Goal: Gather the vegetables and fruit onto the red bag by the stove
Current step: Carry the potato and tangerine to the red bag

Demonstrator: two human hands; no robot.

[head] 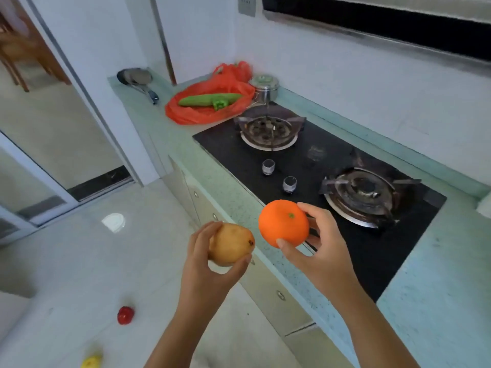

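Observation:
My left hand (204, 264) grips a yellow-brown pear (230, 244) over the floor, just off the counter's front edge. My right hand (316, 245) holds an orange (283, 223) between thumb and fingers above the counter edge, in front of the stove. The red bag (186, 115) lies flat on the counter left of the stove, far from both hands. On it rest a green cucumber (204, 99) and a small green pepper (220, 104). A red pepper (125, 315) and a yellow fruit (91, 362) lie on the floor at lower left.
The black two-burner gas stove (313, 166) fills the counter (159, 134) between my hands and the bag. A steel pot (264, 87) stands behind the bag, a ladle (138, 81) at the counter's far left end. A white lid-like object (113, 221) lies on the floor.

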